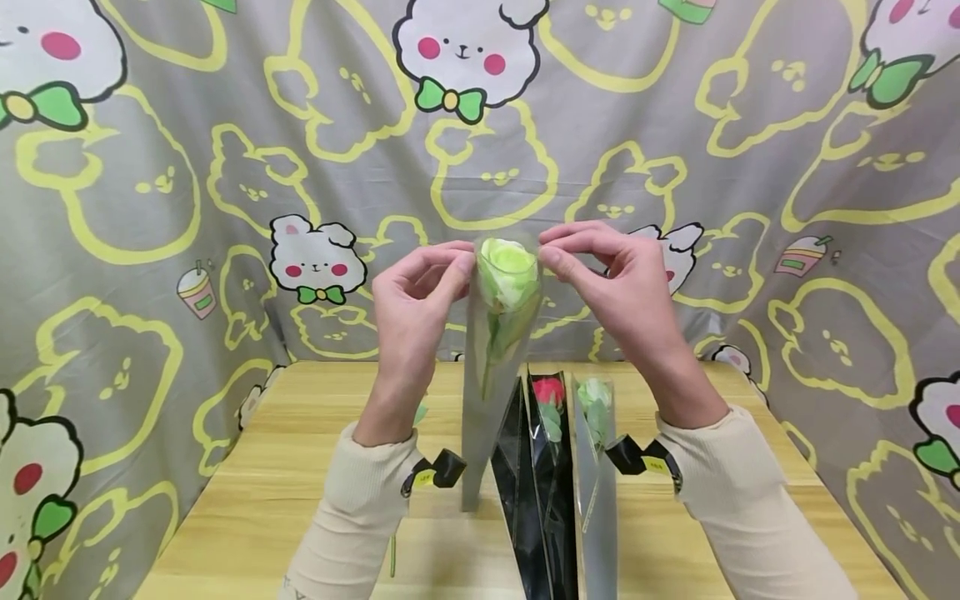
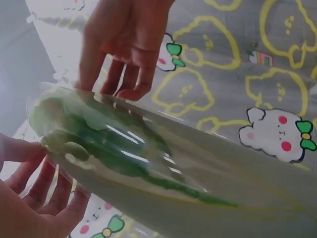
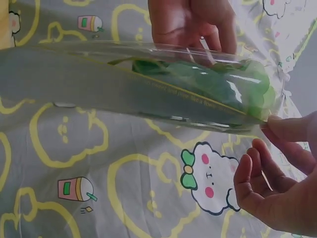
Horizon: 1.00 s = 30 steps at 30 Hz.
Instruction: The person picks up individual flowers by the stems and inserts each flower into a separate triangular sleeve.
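A pale green-white artificial rose [image 1: 507, 271] stands inside a clear-fronted, grey-backed flower sleeve [image 1: 480, 433], held upright above the table. My left hand [image 1: 416, 296] pinches the left side of the sleeve's top rim between thumb and fingers. On the opposite side, my right hand [image 1: 626, 279] pinches that rim too, its thumb and index finger meeting at the edge in the right wrist view. The rose's green leaves [image 2: 124, 144] and stem show through the film, in the upper part of the sleeve. Below them the sleeve narrows to a long, pointed end.
On the wooden table [image 1: 285, 467] lie a black-sleeved red rose [image 1: 549, 390], another black sleeve [image 1: 513, 467] and a grey-sleeved whitish rose [image 1: 596, 392]. A loose green stem [image 1: 393, 557] shows partly behind the left forearm. A patterned curtain [image 1: 495, 150] surrounds the table.
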Each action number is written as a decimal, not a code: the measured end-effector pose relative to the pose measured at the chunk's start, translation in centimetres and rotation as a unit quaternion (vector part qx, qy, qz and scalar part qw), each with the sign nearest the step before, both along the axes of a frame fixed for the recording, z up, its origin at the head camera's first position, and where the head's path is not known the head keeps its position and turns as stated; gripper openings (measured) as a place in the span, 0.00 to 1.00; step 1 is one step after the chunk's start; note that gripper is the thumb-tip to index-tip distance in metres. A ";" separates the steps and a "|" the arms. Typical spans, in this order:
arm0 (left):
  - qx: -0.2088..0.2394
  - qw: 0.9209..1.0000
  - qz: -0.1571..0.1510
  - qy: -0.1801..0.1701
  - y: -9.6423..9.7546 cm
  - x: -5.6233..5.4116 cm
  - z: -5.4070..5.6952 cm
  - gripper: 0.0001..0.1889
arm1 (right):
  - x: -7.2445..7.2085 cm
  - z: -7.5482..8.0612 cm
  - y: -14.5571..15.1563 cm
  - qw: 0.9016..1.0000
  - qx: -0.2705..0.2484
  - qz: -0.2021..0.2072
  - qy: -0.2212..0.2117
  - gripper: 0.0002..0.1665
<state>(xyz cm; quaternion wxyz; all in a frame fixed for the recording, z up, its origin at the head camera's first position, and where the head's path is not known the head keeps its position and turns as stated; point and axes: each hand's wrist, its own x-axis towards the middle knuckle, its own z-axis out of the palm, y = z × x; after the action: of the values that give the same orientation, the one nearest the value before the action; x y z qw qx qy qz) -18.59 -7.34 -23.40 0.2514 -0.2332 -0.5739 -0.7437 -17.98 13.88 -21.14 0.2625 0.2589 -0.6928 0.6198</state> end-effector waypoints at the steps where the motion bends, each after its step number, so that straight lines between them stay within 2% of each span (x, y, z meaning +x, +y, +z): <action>1: -0.002 1.000 0.000 0.001 -0.1 0.0 0.1 0.09 | 0.0 0.1 0.0 1.000 -0.003 0.001 0.000 0.08; 7: -0.009 1.000 -0.005 0.007 -0.4 0.2 0.6 0.08 | 0.1 0.6 0.5 0.999 -0.044 0.006 -0.002 0.09; 14: -0.058 0.998 -0.006 0.023 -0.2 0.4 1.8 0.05 | 0.4 1.2 -0.4 0.999 -0.029 0.016 0.008 0.08; 18: -0.035 0.999 -0.001 0.020 -0.7 0.4 2.3 0.06 | 0.5 1.5 -0.3 0.999 -0.034 0.016 0.010 0.08; 22: -0.019 1.000 -0.015 0.000 -0.8 0.5 2.5 0.08 | 0.7 1.5 -0.1 0.999 -0.041 0.016 -0.003 0.09; 26: -0.003 1.000 -0.018 -0.019 -0.4 0.4 2.8 0.04 | 1.0 0.5 0.3 0.999 -0.044 0.014 -0.020 0.12; 30: 0.028 0.999 -0.010 -0.036 -0.3 0.3 3.2 0.04 | 1.2 -2.2 0.6 0.998 0.003 0.012 -0.059 0.14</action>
<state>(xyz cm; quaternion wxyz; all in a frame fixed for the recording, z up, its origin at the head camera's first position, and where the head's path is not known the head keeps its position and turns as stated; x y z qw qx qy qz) -18.29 -7.66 -20.17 0.2299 -0.2045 -0.5591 -0.7699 -16.75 14.50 -23.34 0.2130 0.2311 -0.7056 0.6351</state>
